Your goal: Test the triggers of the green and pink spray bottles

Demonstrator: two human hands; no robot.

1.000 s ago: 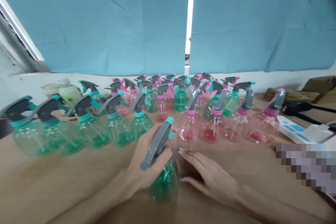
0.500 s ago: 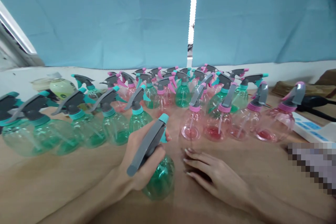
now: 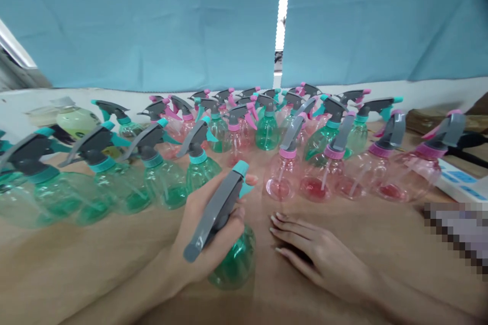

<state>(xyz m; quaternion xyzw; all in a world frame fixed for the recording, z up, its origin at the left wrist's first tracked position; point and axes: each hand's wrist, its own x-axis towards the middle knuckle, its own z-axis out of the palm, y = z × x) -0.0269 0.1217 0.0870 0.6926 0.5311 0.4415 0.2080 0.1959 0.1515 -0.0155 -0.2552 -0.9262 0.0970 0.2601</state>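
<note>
My left hand (image 3: pixel 208 231) is closed around the neck of a green spray bottle (image 3: pixel 234 261), under its grey trigger head with a teal nozzle. The bottle stands tilted slightly or upright on the table; I cannot tell which. My right hand (image 3: pixel 318 251) rests palm down on the wooden tabletop (image 3: pixel 290 299), fingers stretched out and holding nothing. Just beyond it stands a row of pink spray bottles (image 3: pixel 280 183) with grey heads. Left of my left hand runs a row of green spray bottles (image 3: pixel 163 183) with teal collars.
Mixed green and pink spray bottles (image 3: pixel 267 129) crowd the back of the table before a blue cloth (image 3: pixel 168 25). A jar with pale contents (image 3: pixel 78 122) is at back left. On the right lie a white-and-blue device (image 3: pixel 463 180) and a blurred-out flat object (image 3: pixel 457 231).
The view has shifted slightly, spreading the side bottles outward. My left hand keeps its hold on the green spray bottle, and my right hand stays flat on the table.
</note>
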